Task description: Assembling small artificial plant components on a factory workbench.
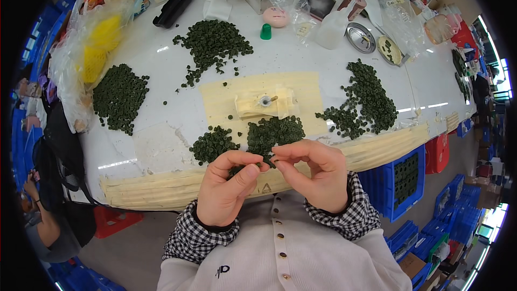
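Note:
My left hand [229,186] is curled closed at the table's near edge, with a few small dark green ring-shaped pieces showing between its fingers. Beside it, my right hand [315,172] pinches one small dark green piece [273,159] between thumb and fingertips; the fingertips of both hands nearly meet. Just beyond them lies a pile of dark green rings [276,131], with a smaller pile [214,144] to its left. Farther off, a small metal fixture with a pin [265,101] is taped down on a yellowish taped patch [221,102].
More piles of green pieces lie at far left [119,98], back [212,43] and right [371,99]. Along the back stand a clear bottle [331,32], an open round tin [390,49], a green cap [265,32] and a black stapler-like object [173,8]. A blue crate [385,196] stands below right.

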### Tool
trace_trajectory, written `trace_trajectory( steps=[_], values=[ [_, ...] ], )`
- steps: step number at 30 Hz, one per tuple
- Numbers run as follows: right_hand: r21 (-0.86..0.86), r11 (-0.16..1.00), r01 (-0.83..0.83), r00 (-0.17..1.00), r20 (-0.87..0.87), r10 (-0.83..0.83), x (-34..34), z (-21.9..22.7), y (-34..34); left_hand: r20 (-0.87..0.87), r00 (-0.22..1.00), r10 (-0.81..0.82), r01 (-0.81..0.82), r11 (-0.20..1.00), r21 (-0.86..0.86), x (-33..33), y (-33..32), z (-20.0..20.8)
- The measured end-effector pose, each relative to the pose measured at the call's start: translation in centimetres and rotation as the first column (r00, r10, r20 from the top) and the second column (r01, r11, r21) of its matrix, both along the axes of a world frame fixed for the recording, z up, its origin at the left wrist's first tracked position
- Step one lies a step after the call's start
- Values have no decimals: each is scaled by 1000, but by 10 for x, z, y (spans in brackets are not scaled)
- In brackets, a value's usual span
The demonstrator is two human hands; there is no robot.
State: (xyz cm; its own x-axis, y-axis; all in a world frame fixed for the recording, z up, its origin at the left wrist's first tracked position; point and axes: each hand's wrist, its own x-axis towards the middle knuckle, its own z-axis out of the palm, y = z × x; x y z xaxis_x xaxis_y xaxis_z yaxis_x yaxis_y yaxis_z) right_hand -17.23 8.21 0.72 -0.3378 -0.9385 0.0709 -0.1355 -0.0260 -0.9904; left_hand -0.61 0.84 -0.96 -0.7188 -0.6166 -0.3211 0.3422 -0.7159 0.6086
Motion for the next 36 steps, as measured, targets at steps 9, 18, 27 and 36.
trace_trajectory(
  steps=[9,18,27,36],
  values=[
    [15,1000,-10,994,108,8,3,-3,1,29,999,28,-26,998,-50,-1,0,3],
    [-68,998,-15,995,-104,8,3,3,-3,58,998,2,5,992,-124,1,0,1],
    [-230,973,3,946,-314,-78,6,-2,-7,62,998,29,-20,990,-137,-1,-1,2],
    [-31,997,-69,992,104,72,2,-6,-1,148,987,67,-40,983,-178,-4,2,5]
  ],
)
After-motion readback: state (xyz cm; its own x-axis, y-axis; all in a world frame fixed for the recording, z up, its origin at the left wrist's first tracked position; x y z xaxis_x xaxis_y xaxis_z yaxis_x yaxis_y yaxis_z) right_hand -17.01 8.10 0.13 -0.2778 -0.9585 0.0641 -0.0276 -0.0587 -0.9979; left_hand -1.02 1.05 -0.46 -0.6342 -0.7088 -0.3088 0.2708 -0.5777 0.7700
